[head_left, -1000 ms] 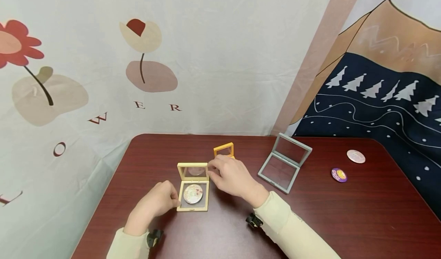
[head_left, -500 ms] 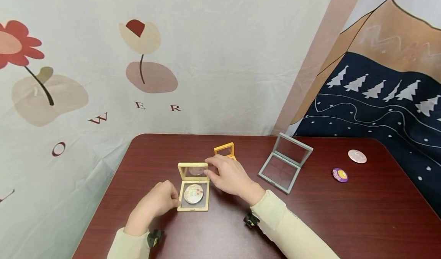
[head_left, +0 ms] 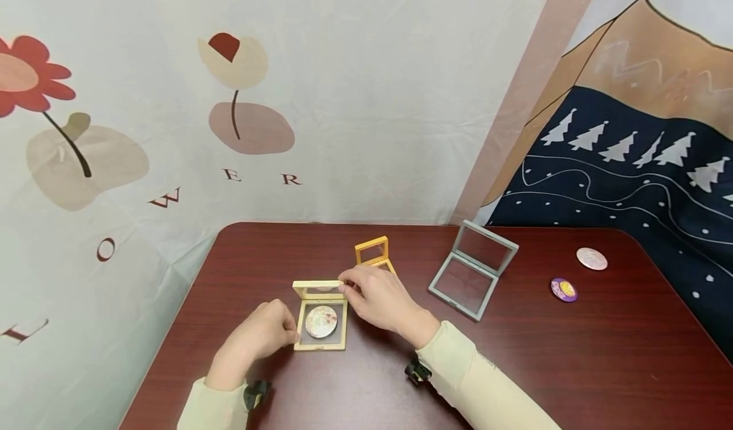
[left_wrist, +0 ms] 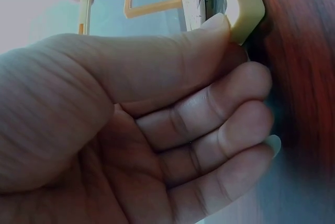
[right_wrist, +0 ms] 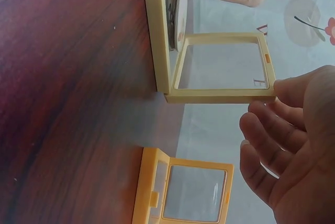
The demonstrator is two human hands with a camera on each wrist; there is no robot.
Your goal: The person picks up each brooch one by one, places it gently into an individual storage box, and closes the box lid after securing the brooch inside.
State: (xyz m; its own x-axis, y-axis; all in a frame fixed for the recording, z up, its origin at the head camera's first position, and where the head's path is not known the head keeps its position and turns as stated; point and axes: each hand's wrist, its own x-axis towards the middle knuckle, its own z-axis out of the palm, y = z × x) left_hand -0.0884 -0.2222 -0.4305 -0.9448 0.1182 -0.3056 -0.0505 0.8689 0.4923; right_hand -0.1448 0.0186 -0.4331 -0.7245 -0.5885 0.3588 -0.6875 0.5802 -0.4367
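Observation:
A pale yellow hinged display case (head_left: 319, 347) lies on the table with clear film in its base and lid. On the base film rests a round button badge (head_left: 321, 322) with a pale floral print. My left hand (head_left: 263, 331) pinches the base's left edge between thumb and forefinger, the other fingers curled below, as the left wrist view shows. At the lid's upper right corner, my right hand (head_left: 380, 296) holds the lid (right_wrist: 225, 96) between thumb and fingertips. The lid stands raised, tilted over the base. A small orange case (head_left: 371, 245) stands open behind, partly hidden by my right hand.
A larger grey display case (head_left: 453, 305) stands open right of my right hand. Farther right lie a purple badge (head_left: 564, 290) with a yellow figure and a pale pink badge (head_left: 592, 259). The dark red table (head_left: 515, 379) ends at a printed cloth backdrop (head_left: 366, 99).
My right hand has tipped the pale yellow lid forward and down toward the base. More of the orange case now shows. My left hand has stayed in place at the base.

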